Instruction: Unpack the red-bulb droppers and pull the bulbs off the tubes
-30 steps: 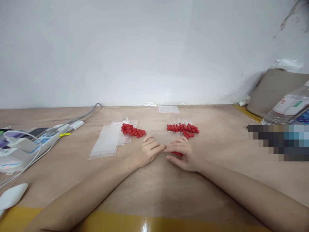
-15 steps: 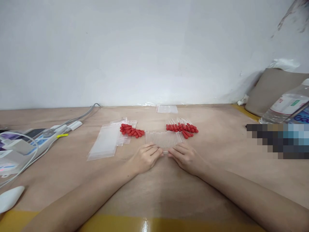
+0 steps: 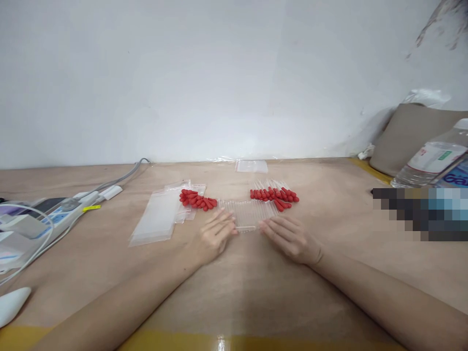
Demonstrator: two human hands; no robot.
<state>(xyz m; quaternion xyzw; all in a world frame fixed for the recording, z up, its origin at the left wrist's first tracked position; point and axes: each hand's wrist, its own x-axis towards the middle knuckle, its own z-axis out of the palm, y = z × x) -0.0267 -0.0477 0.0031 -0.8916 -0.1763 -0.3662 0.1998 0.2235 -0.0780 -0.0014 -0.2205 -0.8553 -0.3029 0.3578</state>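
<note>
A row of thin transparent tubes (image 3: 248,213) lies side by side on the table in front of me. One tube (image 3: 245,228) lies crosswise at their near ends. My left hand (image 3: 215,235) rests at the row's left near corner, fingers stretched out and touching the tubes. On the other side, my right hand (image 3: 287,236) has its fingers extended against the right near corner. Neither hand grips anything that I can see; some fingertips are hidden. Beyond the row lie red rubber bulbs (image 3: 197,199) at left and red-bulbed droppers (image 3: 274,193) with thin pale stems at right.
Transparent plastic bags (image 3: 153,217) lie at left, and another small bag (image 3: 251,166) is near the wall. A power strip (image 3: 54,226) with cables and a white mouse (image 3: 13,306) occupy the far left. At right stand a grey bin (image 3: 400,139) and a water bottle (image 3: 427,158).
My hands have moved apart from the middle of the row's near edge toward its two corners, uncovering the crosswise tube. The view has shifted slightly.
</note>
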